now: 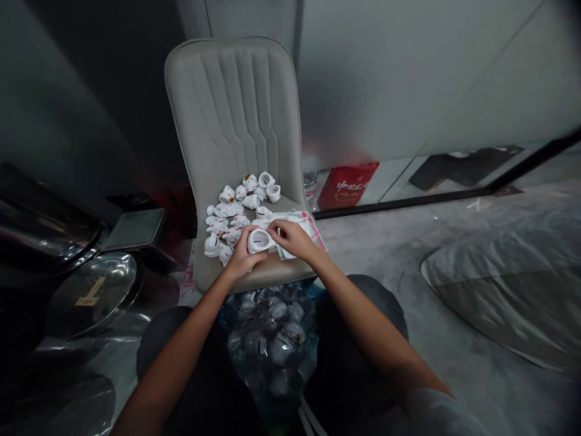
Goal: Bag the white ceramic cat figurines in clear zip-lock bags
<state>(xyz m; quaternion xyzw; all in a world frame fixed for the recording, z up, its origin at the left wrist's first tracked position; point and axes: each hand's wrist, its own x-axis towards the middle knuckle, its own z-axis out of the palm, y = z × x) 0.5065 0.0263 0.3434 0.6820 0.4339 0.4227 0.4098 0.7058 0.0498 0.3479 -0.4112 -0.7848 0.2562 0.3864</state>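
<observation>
While a white ceramic cat figurine is pinched at frame centre between the left hand, cupped beneath it, and the right hand, its long axis is held roughly level. Further figurines are heaped just above it on a grey padded chair.

Left hand and right hand closed around a white ceramic cat figurine above a beige upholstered chair, beside a heap of matching figurines and a pink-edged white cloth, with a clear plastic bag between dark-trousered knees.
</observation>
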